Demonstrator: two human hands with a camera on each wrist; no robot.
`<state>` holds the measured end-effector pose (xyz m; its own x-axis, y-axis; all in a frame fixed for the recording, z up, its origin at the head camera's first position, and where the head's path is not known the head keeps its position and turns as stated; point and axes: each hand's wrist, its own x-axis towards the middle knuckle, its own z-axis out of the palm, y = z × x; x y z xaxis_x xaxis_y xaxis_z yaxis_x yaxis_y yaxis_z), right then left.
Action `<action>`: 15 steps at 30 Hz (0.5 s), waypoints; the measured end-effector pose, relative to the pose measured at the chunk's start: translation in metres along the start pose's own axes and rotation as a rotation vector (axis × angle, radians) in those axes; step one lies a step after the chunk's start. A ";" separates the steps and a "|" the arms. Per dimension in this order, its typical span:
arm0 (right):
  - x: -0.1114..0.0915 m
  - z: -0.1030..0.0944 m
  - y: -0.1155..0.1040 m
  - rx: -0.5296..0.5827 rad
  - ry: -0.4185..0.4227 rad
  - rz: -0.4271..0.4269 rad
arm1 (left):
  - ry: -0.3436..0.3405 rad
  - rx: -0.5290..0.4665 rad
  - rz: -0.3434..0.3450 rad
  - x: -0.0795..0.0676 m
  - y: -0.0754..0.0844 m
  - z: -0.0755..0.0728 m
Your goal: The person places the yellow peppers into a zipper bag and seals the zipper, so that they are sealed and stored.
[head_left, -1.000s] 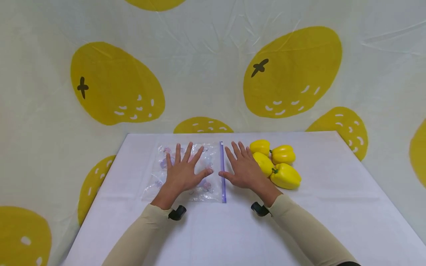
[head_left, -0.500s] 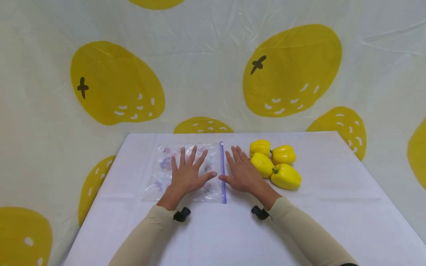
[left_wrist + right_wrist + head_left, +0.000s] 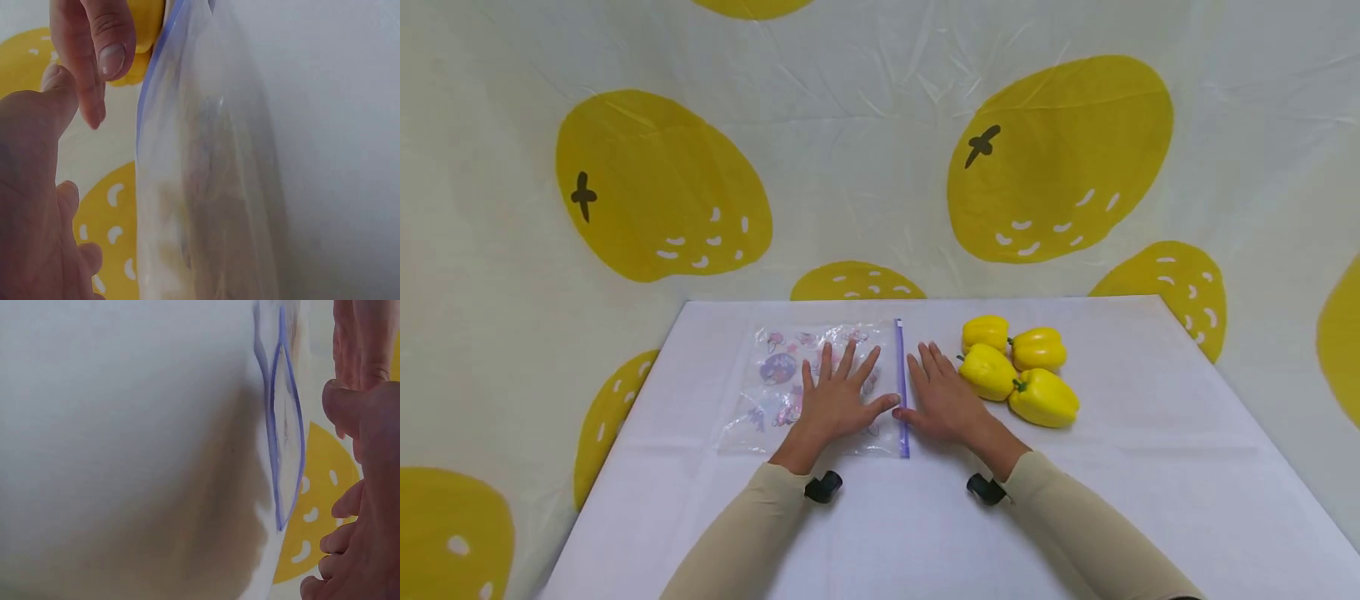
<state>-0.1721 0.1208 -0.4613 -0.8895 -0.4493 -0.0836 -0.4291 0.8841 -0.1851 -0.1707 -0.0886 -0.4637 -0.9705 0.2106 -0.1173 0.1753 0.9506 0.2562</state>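
Observation:
A clear zip bag (image 3: 775, 408) printed with pink and purple pictures lies flat on the white table. Its purple zip edge (image 3: 903, 375) faces right, and in the right wrist view the two purple lips (image 3: 302, 425) stand slightly apart. Over the bag's right half is my left hand (image 3: 838, 404), fingers spread and holding nothing. My right hand (image 3: 951, 404) sits just right of the zip edge, fingers straight, with its thumb over the zip. Both thumbs come close together; whether they touch cannot be told. Several yellow bell peppers (image 3: 988, 372) lie right of my right hand.
The white cloth-covered table (image 3: 1150, 500) ends at a back edge in front of a pale curtain (image 3: 865, 167) with large yellow fruit prints. A small black camera (image 3: 824, 487) is worn under each wrist.
My left hand has slid right across the bag and a little nearer the body. My right hand has drawn slightly left and back from the peppers. Bag and peppers have stayed put.

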 end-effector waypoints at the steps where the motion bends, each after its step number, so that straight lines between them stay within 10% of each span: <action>1: 0.000 0.002 0.000 0.009 -0.006 0.001 | -0.006 -0.004 0.002 0.001 0.001 0.002; 15: -0.003 0.012 0.012 0.154 -0.177 -0.013 | -0.109 -0.093 0.018 0.014 0.015 0.019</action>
<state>-0.1727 0.1315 -0.4755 -0.8367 -0.4881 -0.2484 -0.3991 0.8540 -0.3338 -0.1782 -0.0674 -0.4799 -0.9427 0.2555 -0.2144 0.1712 0.9223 0.3464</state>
